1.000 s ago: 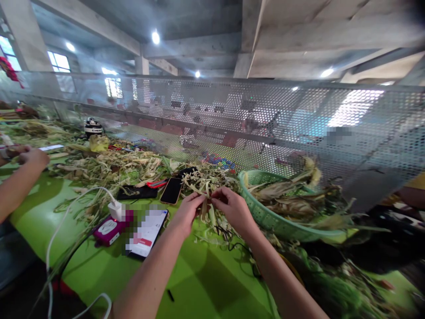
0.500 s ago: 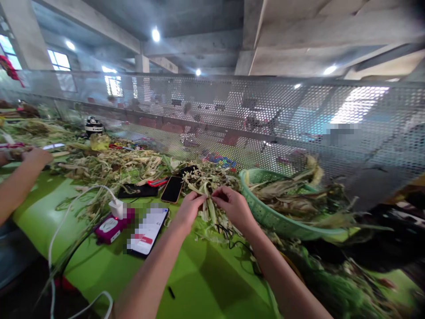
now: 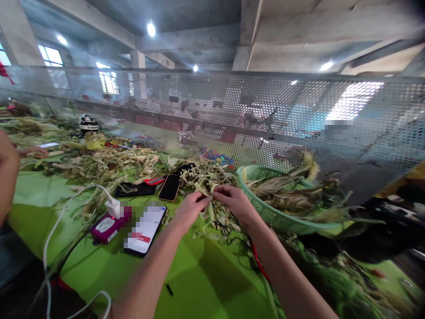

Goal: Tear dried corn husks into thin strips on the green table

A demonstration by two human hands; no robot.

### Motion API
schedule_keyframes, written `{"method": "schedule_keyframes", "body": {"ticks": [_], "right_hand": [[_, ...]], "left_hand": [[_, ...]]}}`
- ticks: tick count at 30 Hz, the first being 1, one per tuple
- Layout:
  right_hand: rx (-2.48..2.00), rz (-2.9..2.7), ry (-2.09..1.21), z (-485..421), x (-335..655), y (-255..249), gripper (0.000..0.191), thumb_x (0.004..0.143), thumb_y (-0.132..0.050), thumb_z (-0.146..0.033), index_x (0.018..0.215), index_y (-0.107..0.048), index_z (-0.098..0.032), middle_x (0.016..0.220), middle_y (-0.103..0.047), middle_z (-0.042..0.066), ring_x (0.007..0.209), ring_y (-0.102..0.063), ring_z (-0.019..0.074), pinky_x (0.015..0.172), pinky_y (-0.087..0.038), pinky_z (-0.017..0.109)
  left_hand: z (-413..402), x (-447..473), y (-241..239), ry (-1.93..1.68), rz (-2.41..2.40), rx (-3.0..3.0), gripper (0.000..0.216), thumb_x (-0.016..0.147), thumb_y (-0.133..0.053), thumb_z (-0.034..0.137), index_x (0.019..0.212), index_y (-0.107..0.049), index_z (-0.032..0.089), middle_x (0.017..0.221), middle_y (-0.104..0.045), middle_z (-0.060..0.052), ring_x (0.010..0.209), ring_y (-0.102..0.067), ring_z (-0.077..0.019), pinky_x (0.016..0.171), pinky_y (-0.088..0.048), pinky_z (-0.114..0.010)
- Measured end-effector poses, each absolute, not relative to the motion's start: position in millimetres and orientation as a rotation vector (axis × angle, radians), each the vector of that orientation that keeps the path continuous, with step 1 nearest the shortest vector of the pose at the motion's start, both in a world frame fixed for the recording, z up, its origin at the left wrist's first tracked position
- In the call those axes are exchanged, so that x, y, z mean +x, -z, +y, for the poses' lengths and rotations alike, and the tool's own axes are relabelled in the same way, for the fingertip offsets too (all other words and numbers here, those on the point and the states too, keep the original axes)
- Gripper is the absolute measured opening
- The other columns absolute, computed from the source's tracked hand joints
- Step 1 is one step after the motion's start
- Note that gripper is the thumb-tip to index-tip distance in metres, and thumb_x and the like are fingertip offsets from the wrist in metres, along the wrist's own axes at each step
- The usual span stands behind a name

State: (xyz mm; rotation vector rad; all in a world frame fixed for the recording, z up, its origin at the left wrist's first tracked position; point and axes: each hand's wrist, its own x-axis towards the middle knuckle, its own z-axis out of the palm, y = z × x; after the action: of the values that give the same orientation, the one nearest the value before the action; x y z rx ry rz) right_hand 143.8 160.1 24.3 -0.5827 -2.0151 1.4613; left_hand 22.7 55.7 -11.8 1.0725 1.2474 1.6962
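Note:
My left hand [image 3: 191, 209] pinches a pale green strip of what looks like corn husk [image 3: 211, 212] between thumb and fingers. Close beside it, my right hand [image 3: 235, 201] is closed on the same husk, with its fingertips nearly meeting those of the left. Some of the strip hangs below the fingers, and short ends stick up above them. Behind and beneath lies a heap of dry husk scraps [image 3: 219, 176] on the green table [image 3: 195, 279].
A green basket [image 3: 285, 221] of dried husks stands to the right. On the left lie a lit phone [image 3: 146, 232], a dark phone [image 3: 170, 187], a red-handled cutter [image 3: 155, 180] and a purple power socket [image 3: 108, 228] with a white cable. Another person's arm [image 3: 8, 173] is at far left.
My fingers have shifted slightly on the husk strip, and both hands still hold it. The other person's arm has moved further left. The view has turned a little.

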Motion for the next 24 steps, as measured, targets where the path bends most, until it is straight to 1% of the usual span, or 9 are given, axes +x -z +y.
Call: {"method": "schedule_keyframes", "body": {"ticks": [3, 8, 12, 14, 16, 19, 21, 22, 24], "right_hand": [[-0.569, -2.024, -1.331, 160, 141, -21, 0.022, 0.065, -0.068, -0.037, 0.073, -0.063, -0.017, 0.069, -0.059, -0.001, 0.068, -0.052, 0.0141, 0.068, -0.041, 0.026], [-0.599, -2.050, -1.099, 163, 137, -11, 0.017, 0.069, -0.062, -0.033, 0.074, -0.060, -0.018, 0.069, -0.057, 0.000, 0.069, -0.050, 0.0158, 0.066, -0.040, 0.027], [-0.618, -2.019, -1.054, 162, 134, -7, 0.015, 0.070, -0.063, -0.033, 0.073, -0.059, -0.018, 0.069, -0.057, 0.000, 0.069, -0.050, 0.0161, 0.065, -0.040, 0.027], [-0.626, -1.979, -1.098, 160, 133, -8, 0.019, 0.070, -0.064, -0.036, 0.073, -0.060, -0.018, 0.069, -0.057, 0.000, 0.067, -0.050, 0.0151, 0.063, -0.040, 0.026], [-0.641, -1.904, -1.189, 158, 134, -11, 0.025, 0.072, -0.063, -0.040, 0.081, -0.062, -0.018, 0.073, -0.059, 0.000, 0.063, -0.049, 0.0131, 0.057, -0.039, 0.024], [-0.695, -1.726, -1.341, 154, 136, -18, 0.033, 0.074, -0.060, -0.045, 0.095, -0.059, -0.019, 0.080, -0.061, -0.001, 0.049, -0.042, 0.0075, 0.045, -0.033, 0.021], [-0.737, -1.661, -1.460, 150, 137, -22, 0.031, 0.073, -0.061, -0.041, 0.094, -0.056, -0.019, 0.078, -0.062, -0.002, 0.040, -0.036, 0.0048, 0.040, -0.029, 0.020], [-0.753, -1.659, -1.535, 147, 137, -23, 0.028, 0.072, -0.062, -0.037, 0.092, -0.055, -0.018, 0.076, -0.063, -0.001, 0.038, -0.036, 0.0043, 0.039, -0.029, 0.020], [-0.765, -1.671, -1.692, 141, 136, -25, 0.027, 0.069, -0.062, -0.026, 0.094, -0.054, -0.018, 0.077, -0.065, 0.000, 0.039, -0.045, 0.0057, 0.040, -0.033, 0.020]], "left_hand": [[57, 22, 14, -1.654, 1.277, 1.160, 0.035, 0.077, -0.061, 0.040, 0.100, -0.068, 0.016, 0.087, -0.068, -0.004, 0.076, -0.054, -0.0158, 0.076, -0.041, -0.027], [56, 21, 12, -1.602, 1.374, 1.238, 0.031, 0.076, -0.061, 0.039, 0.097, -0.070, 0.017, 0.078, -0.065, -0.001, 0.070, -0.051, -0.0146, 0.068, -0.037, -0.024], [54, 23, 10, -1.594, 1.348, 1.232, 0.028, 0.073, -0.065, 0.038, 0.089, -0.071, 0.016, 0.071, -0.062, 0.000, 0.064, -0.048, -0.0127, 0.063, -0.034, -0.024], [55, 25, 10, -1.648, 1.313, 1.114, 0.027, 0.071, -0.067, 0.039, 0.084, -0.070, 0.015, 0.068, -0.061, 0.000, 0.062, -0.048, -0.0119, 0.061, -0.035, -0.023], [57, 27, 12, -1.718, 1.251, 0.928, 0.029, 0.069, -0.069, 0.039, 0.082, -0.069, 0.014, 0.069, -0.062, -0.002, 0.062, -0.051, -0.0121, 0.061, -0.038, -0.024], [60, 27, 14, -1.832, 1.144, 0.698, 0.032, 0.066, -0.072, 0.040, 0.085, -0.069, 0.013, 0.076, -0.066, -0.006, 0.066, -0.057, -0.0139, 0.063, -0.043, -0.025], [61, 25, 15, -1.888, 1.092, 0.621, 0.034, 0.065, -0.073, 0.039, 0.086, -0.070, 0.013, 0.079, -0.067, -0.007, 0.068, -0.058, -0.0145, 0.063, -0.044, -0.025], [61, 24, 16, -1.904, 1.075, 0.601, 0.034, 0.064, -0.074, 0.038, 0.087, -0.070, 0.013, 0.079, -0.068, -0.007, 0.067, -0.059, -0.0145, 0.063, -0.044, -0.025], [61, 22, 15, -1.923, 1.070, 0.588, 0.034, 0.063, -0.074, 0.037, 0.088, -0.070, 0.013, 0.080, -0.068, -0.007, 0.066, -0.059, -0.0141, 0.062, -0.044, -0.025]]}}
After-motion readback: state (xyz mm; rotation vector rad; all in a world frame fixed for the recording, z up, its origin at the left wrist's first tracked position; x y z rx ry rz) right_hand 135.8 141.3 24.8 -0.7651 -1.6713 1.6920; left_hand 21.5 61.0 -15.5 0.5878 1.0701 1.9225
